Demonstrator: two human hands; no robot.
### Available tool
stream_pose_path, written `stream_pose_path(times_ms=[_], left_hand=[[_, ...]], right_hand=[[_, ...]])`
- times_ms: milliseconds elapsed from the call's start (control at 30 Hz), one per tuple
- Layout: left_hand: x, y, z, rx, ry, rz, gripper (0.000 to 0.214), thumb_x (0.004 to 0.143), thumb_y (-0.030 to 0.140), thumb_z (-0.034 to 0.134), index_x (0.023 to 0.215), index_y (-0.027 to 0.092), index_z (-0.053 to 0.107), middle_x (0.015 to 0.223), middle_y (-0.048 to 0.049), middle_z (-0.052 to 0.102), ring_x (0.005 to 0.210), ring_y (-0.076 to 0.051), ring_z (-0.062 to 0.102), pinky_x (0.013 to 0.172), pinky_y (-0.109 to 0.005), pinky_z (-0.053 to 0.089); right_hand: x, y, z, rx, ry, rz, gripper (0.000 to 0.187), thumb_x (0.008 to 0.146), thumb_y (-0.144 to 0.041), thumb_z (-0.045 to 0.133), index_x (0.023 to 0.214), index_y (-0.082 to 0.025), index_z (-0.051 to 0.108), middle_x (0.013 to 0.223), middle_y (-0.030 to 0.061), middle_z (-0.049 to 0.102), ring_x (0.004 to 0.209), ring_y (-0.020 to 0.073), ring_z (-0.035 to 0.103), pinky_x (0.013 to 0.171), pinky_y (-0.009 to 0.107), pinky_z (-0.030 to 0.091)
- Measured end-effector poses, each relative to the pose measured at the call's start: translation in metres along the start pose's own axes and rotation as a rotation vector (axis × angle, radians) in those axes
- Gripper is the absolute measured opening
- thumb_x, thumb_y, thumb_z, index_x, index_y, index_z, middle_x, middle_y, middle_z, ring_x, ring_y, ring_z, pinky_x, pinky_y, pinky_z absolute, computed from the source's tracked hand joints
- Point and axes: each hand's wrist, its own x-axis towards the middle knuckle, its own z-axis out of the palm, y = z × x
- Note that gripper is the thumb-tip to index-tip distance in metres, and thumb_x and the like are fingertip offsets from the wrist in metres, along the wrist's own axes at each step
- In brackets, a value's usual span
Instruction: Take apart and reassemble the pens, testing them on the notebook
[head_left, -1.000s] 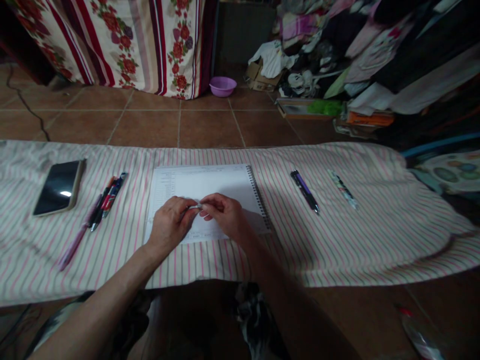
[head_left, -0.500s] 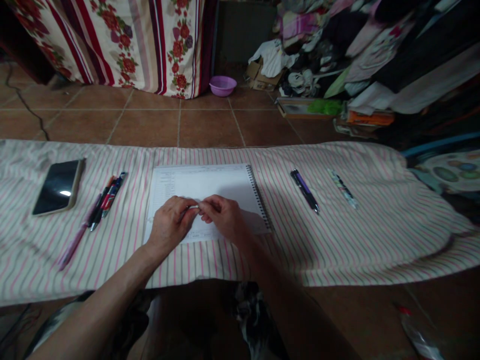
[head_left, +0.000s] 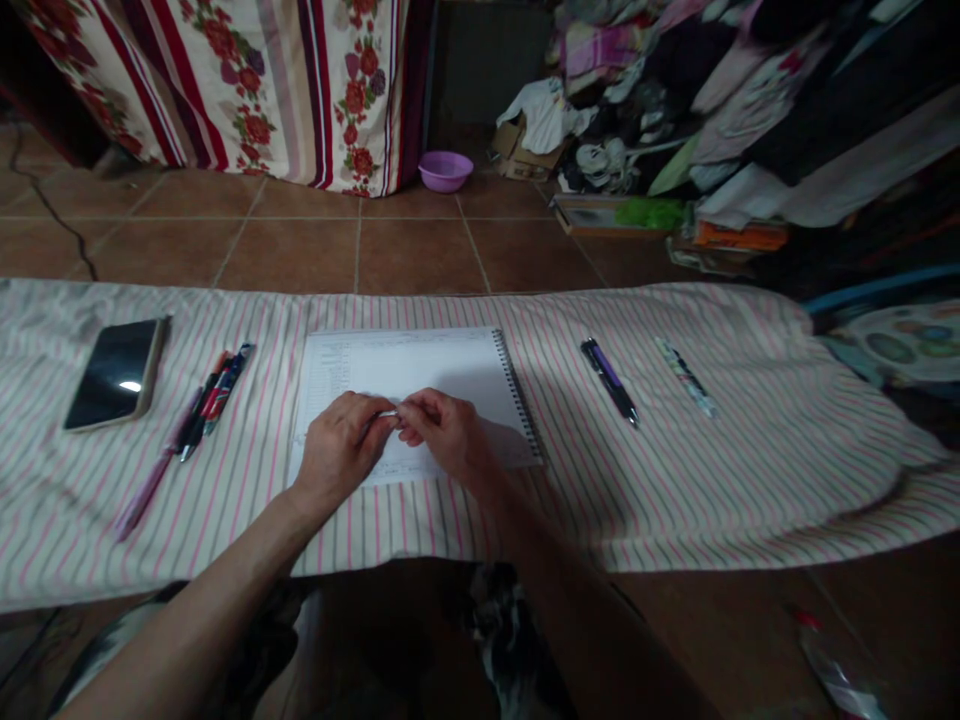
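Observation:
My left hand (head_left: 341, 447) and my right hand (head_left: 444, 432) meet over a spiral-bound notebook (head_left: 420, 370) lying on a striped cloth (head_left: 675, 470). Both hands are closed on a small silvery pen-like object (head_left: 388, 413) held between their fingertips. Most of that object is hidden by my fingers. The notebook page shows faint printed lines.
A phone (head_left: 116, 374) lies at the left, with several pens (head_left: 206, 400) beside it. A purple pen (head_left: 609, 381) and a patterned pen (head_left: 685, 377) lie to the right. Beyond the cloth are a tiled floor, a purple bowl (head_left: 445, 171), a floral curtain and piled clothes.
My fingertips have drawn slightly closer together around the small object; otherwise nothing has visibly moved.

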Motion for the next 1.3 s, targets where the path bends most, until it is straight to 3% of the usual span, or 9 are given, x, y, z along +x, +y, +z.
stream_pose_path(times_ms=[133, 400, 667, 867, 967, 1033, 1133, 1200, 1300], left_hand=[[0.001, 0.001, -0.001, 0.017, 0.013, -0.009, 0.012, 0.084, 0.025, 0.051, 0.088, 0.017, 0.059, 0.077, -0.0039, 0.065, 0.073, -0.017, 0.058, 0.067, -0.03, 0.047], [0.003, 0.005, -0.004, 0.143, 0.017, 0.053, 0.013, 0.084, 0.026, 0.051, 0.092, 0.016, 0.055, 0.074, -0.0039, 0.062, 0.068, -0.016, 0.056, 0.063, -0.029, 0.046], [0.013, 0.009, 0.001, 0.106, -0.008, 0.113, 0.012, 0.085, 0.022, 0.05, 0.095, 0.016, 0.055, 0.093, -0.0078, 0.064, 0.083, -0.019, 0.056, 0.074, -0.033, 0.048], [0.013, 0.023, -0.003, 0.101, 0.16, 0.082, 0.016, 0.081, 0.023, 0.056, 0.097, 0.02, 0.059, 0.099, -0.0083, 0.063, 0.095, -0.023, 0.054, 0.084, -0.041, 0.045], [0.006, 0.041, -0.002, -0.187, 0.186, -0.134, 0.007, 0.082, 0.024, 0.054, 0.083, 0.02, 0.059, 0.08, -0.0047, 0.062, 0.078, -0.017, 0.056, 0.072, -0.033, 0.047], [0.003, 0.052, 0.002, -0.514, 0.119, -0.429, 0.012, 0.083, 0.029, 0.053, 0.081, 0.019, 0.058, 0.07, -0.0013, 0.06, 0.063, -0.012, 0.055, 0.059, -0.027, 0.047], [0.006, 0.058, 0.006, -1.072, 0.104, -0.842, 0.025, 0.078, 0.034, 0.06, 0.096, 0.017, 0.055, 0.064, 0.0018, 0.06, 0.047, -0.009, 0.051, 0.041, -0.021, 0.04], [0.012, 0.055, 0.006, -1.3, 0.2, -0.988, 0.032, 0.072, 0.027, 0.068, 0.098, 0.016, 0.054, 0.068, 0.0004, 0.063, 0.053, -0.008, 0.056, 0.043, -0.018, 0.042], [0.022, 0.048, 0.001, -1.452, 0.311, -1.101, 0.03, 0.069, 0.015, 0.07, 0.096, 0.016, 0.058, 0.073, 0.0008, 0.065, 0.056, -0.005, 0.058, 0.051, -0.015, 0.047]], right_hand=[[0.001, 0.001, -0.001, 0.158, -0.041, 0.002, 0.019, 0.072, -0.03, 0.061, 0.088, -0.019, 0.062, 0.071, -0.0009, 0.067, 0.064, 0.0117, 0.065, 0.058, 0.023, 0.053], [0.002, -0.003, 0.003, 0.226, 0.021, 0.075, 0.019, 0.072, -0.036, 0.062, 0.075, -0.017, 0.062, 0.063, -0.0011, 0.065, 0.058, 0.0116, 0.064, 0.054, 0.024, 0.055], [0.003, -0.008, 0.003, 0.399, 0.113, 0.191, 0.028, 0.06, -0.038, 0.073, 0.075, -0.017, 0.063, 0.063, -0.002, 0.065, 0.055, 0.0108, 0.063, 0.061, 0.027, 0.057], [0.006, -0.007, -0.003, 0.44, 0.21, 0.174, 0.026, 0.06, -0.036, 0.073, 0.074, -0.017, 0.063, 0.066, -0.0002, 0.066, 0.06, 0.0128, 0.064, 0.067, 0.03, 0.056], [0.008, -0.009, -0.01, 0.443, 0.255, 0.158, 0.025, 0.063, -0.037, 0.072, 0.075, -0.017, 0.062, 0.066, 0.0008, 0.067, 0.06, 0.0129, 0.064, 0.07, 0.032, 0.056], [0.009, -0.011, -0.013, 0.453, 0.272, 0.155, 0.025, 0.064, -0.037, 0.071, 0.075, -0.017, 0.062, 0.065, 0.0006, 0.067, 0.06, 0.0129, 0.064, 0.071, 0.032, 0.055], [0.008, -0.013, -0.017, 0.47, 0.266, 0.147, 0.024, 0.064, -0.037, 0.071, 0.075, -0.017, 0.062, 0.066, 0.0004, 0.067, 0.061, 0.0126, 0.064, 0.07, 0.031, 0.055], [0.007, -0.015, -0.017, 0.481, 0.247, 0.145, 0.024, 0.065, -0.037, 0.071, 0.075, -0.017, 0.063, 0.067, 0.0006, 0.068, 0.061, 0.012, 0.064, 0.07, 0.03, 0.055], [0.005, -0.016, -0.016, 0.478, 0.222, 0.155, 0.025, 0.065, -0.038, 0.071, 0.076, -0.017, 0.064, 0.068, 0.001, 0.068, 0.062, 0.0122, 0.064, 0.07, 0.03, 0.055]])
